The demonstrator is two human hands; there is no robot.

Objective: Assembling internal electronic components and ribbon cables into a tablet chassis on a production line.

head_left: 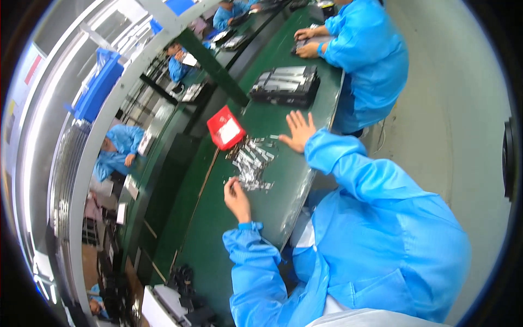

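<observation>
The left hand [237,201] has its fingers curled and its thumb drawn in toward the index finger, right at the left end of a loose pile of silvery metal strips [252,163]; whether it pinches a strip cannot be told. The right hand [298,132] is spread, palm down with the thumb out, just inside the near edge of the green table [218,240], beside a few stray strips but apart from the main heap. The pile thus lies between the two hands and a little beyond the right one toward the table's far side, its long axis running roughly along the near edge; the left hand is clearly the nearer. Single strips within it point several ways, many of them overlapping. At the pile's right end, on its far side, sits a red plastic bin [222,122] with a white rectangle on it or in it, its lower rim meeting the strips. Farther right along the table, a stack of black trays [297,98] carries silvery flat pieces, and past it a co-worker in a blue smock [373,49] stands at the near edge, hands on a dark item. Toward the table's left end lie black cables [183,280] and a white box-like object [160,305].
</observation>
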